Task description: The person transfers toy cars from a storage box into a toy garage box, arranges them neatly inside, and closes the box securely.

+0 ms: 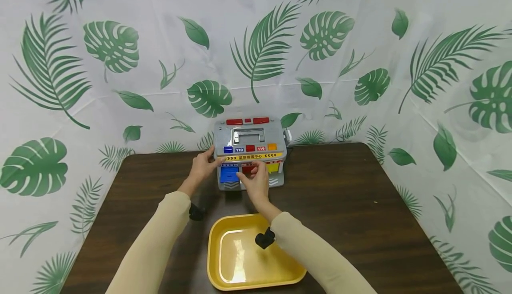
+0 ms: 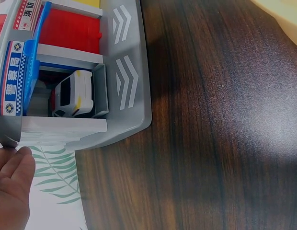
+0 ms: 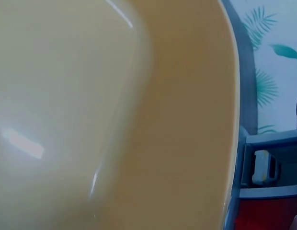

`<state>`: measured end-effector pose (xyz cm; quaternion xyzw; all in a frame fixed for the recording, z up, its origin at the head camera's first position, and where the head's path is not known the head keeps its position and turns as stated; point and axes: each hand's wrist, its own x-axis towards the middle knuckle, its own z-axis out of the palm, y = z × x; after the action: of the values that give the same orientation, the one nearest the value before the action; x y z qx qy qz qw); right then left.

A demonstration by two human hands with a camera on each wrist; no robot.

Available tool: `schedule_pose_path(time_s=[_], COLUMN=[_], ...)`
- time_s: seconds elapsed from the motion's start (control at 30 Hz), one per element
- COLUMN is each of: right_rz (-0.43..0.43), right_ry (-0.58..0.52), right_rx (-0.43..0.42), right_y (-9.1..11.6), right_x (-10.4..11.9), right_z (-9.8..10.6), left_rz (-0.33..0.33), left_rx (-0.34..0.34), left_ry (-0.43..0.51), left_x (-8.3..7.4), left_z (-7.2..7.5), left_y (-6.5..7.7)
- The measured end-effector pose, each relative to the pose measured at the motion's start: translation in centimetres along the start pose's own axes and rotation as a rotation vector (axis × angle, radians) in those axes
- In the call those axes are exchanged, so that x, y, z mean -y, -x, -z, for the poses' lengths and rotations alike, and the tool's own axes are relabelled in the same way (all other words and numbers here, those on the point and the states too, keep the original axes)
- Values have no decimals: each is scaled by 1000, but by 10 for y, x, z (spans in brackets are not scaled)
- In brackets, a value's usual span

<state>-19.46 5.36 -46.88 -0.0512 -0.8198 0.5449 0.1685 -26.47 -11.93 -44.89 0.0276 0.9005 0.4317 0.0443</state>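
Note:
A grey toy garage [image 1: 250, 134] with blue, red and yellow doors stands at the back of the table. My left hand [image 1: 201, 166] grips its left front corner, thumb on the front edge and fingers at the side. The blue door [image 2: 34, 57] is swung outward and up; behind it a small white toy car [image 2: 75, 93] sits in the bay. My right hand [image 1: 258, 185] is in front of the red door [image 2: 72, 29], fingers loosely bent, thumb apart from them and beside the blue door. That hand partly hides the red and yellow doors in the head view.
A yellow tray [image 1: 214, 249] lies on the dark wooden table [image 1: 340, 205] in front of the garage, under my right forearm. A white crank-like part [image 1: 287, 136] sticks out of the garage's right side. A leaf-patterned cloth [image 1: 160, 54] hangs behind the table.

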Motion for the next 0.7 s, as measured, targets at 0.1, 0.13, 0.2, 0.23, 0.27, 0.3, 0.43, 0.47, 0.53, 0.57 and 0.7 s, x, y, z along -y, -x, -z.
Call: schedule_pose_path(time_s=[0.1,0.13,0.2,0.23,0.27,0.3,0.43,0.47,0.53,0.57,0.7], right_rz=[12,7,-14,-23,-34,-40,-61,-71,-98,-117,-196], right_ry=[36,33,31,27,28,28,39,36,26,25,28], right_rx=[12,12,10,6,1,-3,-11,-12,-18,-24,-56], right_y=[0,1,1,1,1,2,3,4,5,5,6], right_x=[0,0,-1,-1,-2,-2,-2,-2,-2,-2,-5], right_z=[-1,-2,-3,-3,-4,-4,-5,-6,-7,-7,-11], left_rz=[-3,-3,-4,-4,-3,-4,-3,-3,-6,-9,-24], left_rx=[-2,-3,-2,0,-1,-1,-1,-2,-2,-4,-7], left_ry=[-3,-5,-4,-3,-1,-2,-1,-1,0,-5,-9], left_x=[1,1,1,0,0,0,0,0,-1,-1,-1], left_z=[0,0,0,0,0,0,1,1,2,2,2], left_y=[0,1,1,1,1,1,1,1,1,1,3])
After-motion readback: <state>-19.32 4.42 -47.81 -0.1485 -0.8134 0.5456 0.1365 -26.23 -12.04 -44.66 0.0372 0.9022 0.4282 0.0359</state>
